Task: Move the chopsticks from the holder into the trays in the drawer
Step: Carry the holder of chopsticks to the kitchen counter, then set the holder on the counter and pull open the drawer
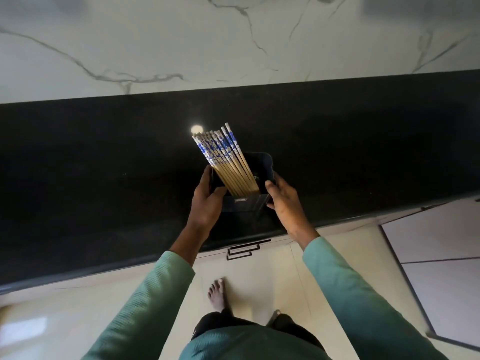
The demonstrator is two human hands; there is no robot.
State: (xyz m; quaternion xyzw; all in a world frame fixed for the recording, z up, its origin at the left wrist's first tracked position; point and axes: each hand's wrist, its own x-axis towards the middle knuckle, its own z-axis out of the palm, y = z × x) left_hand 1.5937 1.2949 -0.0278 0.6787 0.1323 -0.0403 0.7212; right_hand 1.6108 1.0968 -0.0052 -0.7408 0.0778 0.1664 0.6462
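A dark rectangular holder point(261, 166) stands on the black countertop point(104, 165). A bundle of several wooden chopsticks point(228, 165) with blue-and-white patterned tops leans out of it toward the upper left. My left hand point(206, 201) grips the holder's left side. Its right side is held by my right hand point(284, 201), fingers curled over the rim. The drawer shows only as closed fronts with dark handles point(242, 250) under the counter edge; no trays are visible.
A white marble wall point(233, 42) rises behind the counter. A bright light spot reflects on the counter beside the chopstick tips. Below are pale floor tiles and my bare foot point(217, 294). A cabinet door point(431, 229) shows at the right.
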